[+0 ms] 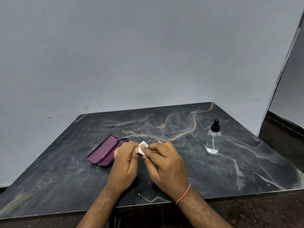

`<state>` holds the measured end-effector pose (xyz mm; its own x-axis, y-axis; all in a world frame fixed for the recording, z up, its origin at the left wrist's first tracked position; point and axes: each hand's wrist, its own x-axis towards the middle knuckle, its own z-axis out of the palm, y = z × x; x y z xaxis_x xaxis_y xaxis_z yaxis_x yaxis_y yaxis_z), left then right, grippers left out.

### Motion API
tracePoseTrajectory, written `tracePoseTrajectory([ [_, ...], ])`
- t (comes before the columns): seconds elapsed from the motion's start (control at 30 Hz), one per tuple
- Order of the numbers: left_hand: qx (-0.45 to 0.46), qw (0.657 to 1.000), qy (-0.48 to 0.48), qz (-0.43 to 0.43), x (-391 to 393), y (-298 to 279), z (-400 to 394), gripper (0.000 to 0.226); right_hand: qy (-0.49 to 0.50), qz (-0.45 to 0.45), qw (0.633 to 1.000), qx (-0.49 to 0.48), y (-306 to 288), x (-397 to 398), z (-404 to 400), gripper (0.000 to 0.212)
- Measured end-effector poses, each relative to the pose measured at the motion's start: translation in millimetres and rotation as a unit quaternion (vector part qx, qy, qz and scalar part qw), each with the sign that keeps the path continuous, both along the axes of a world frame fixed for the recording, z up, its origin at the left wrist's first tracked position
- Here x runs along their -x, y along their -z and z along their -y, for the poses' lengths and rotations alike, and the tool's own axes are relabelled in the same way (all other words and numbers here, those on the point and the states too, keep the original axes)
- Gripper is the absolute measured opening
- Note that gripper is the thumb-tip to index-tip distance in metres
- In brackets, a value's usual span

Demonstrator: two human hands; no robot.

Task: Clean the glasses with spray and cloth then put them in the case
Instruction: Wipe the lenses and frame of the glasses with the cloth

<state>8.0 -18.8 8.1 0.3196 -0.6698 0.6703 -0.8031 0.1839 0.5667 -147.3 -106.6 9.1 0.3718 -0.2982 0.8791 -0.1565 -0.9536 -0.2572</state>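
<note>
Thin-framed glasses [156, 140] are held over the middle of the dark marble table [230, 170], mostly hidden behind my fingers. My left hand [126, 160] grips the frame from the left. My right hand [164, 162] pinches a small white cloth [142, 147] against a lens. The purple case [105, 151] lies open on the table just left of my left hand, with nothing inside. A clear spray bottle [213, 139] with a black nozzle stands upright to the right, apart from both hands.
A grey wall stands behind the table's far edge. The wall ends in a corner at the right, with dark floor [283, 139] beyond it. The table's front edge runs under my forearms.
</note>
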Motion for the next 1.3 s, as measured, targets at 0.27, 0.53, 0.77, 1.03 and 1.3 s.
tracePoseTrajectory([
  [0.27, 0.046, 0.998, -0.01, -0.038, -1, -2, 2, 0.032, 0.017, 0.005, 0.999, -0.035, 2, -1, 5, 0.028],
  [0.53, 0.053, 0.997, -0.027, -0.057, -3, -2, 3, 0.031, -0.049, 0.093, 0.989, -0.103, -4, 6, 10, 0.024],
  [0.77, 0.036, 0.998, -0.034, -0.035, -4, -1, 4, 0.03, 0.004, 0.179, 0.945, -0.274, -15, 24, 48, 0.023],
  [1.03, 0.002, 0.999, -0.03, 0.01, 6, -5, -2, 0.024, 0.058, 0.083, 0.973, -0.209, -8, 24, 63, 0.026],
  [1.3, -0.004, 0.999, -0.013, 0.029, 4, -2, -1, 0.023, 0.064, 0.035, 0.981, -0.18, -5, 24, 58, 0.029],
])
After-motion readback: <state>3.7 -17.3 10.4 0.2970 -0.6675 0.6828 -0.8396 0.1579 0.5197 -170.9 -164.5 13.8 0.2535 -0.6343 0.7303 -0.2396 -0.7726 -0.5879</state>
